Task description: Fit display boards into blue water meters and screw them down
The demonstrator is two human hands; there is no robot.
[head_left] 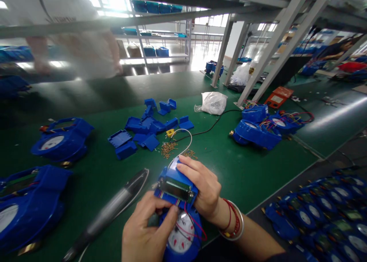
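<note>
A blue water meter (pixel 191 237) with a white round dial stands at the table's near edge, its upper housing holding a green circuit board (pixel 175 188). Over the right side of that housing my right hand (pixel 202 183) is wrapped, its fingers on top near a white cable (pixel 189 136). My left hand (pixel 147 227) is closed at the board's lower edge, thumb and forefinger pinching thin wires (pixel 177 203); the fingertips partly hide them. Red wires (pixel 204 231) loop loosely over the dial.
Left of the hands lies a black electric screwdriver (pixel 114 205). Beyond are loose screws (pixel 168 149), blue plastic covers (pixel 147 125) and a white bag (pixel 213 102). More meters stand at left (pixel 61 139) and right (pixel 255 132). Metal posts (pixel 275 44) rise behind; a blurred person (pixel 77 44) stands across the table.
</note>
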